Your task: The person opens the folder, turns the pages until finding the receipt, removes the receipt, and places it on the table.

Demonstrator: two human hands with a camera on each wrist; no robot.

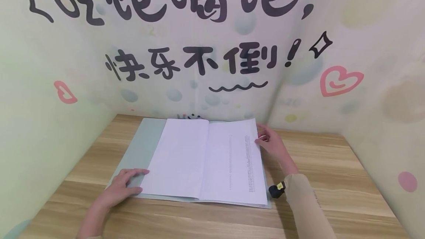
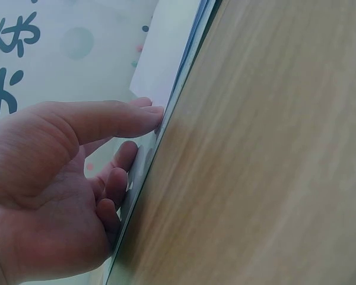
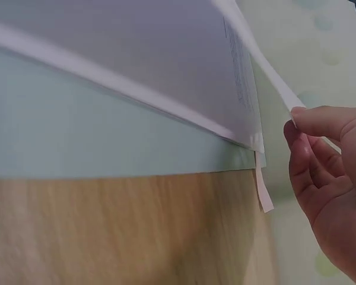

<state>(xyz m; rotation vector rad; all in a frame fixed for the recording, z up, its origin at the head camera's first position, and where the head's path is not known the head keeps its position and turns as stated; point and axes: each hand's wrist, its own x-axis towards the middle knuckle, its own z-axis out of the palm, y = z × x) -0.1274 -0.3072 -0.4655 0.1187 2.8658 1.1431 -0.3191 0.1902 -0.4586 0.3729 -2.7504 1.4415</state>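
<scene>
A book with a pale blue-green cover (image 1: pixel 141 150) lies spread out on the wooden table. Its left page (image 1: pixel 182 158) is blank, and columns of small print run down the right page (image 1: pixel 220 161). My left hand (image 1: pixel 121 187) rests at the book's left side, fingers loosely bent over the cover, fingertips at the blank page's edge. At the far right edge, my right hand (image 1: pixel 272 143) pinches a page between thumb and fingers. In the right wrist view that lifted page (image 3: pixel 267 65) stands up from the pages beneath. A narrow pale strip (image 3: pixel 263 190) sticks out past the cover.
Wooden table (image 1: pixel 325 180) surrounds the book on its left, front and right. Behind it rises a pale wall (image 1: pixel 206 102) with large dark writing, dots and hearts. A small black device with a yellow label (image 1: pixel 277 190) sits at my right wrist.
</scene>
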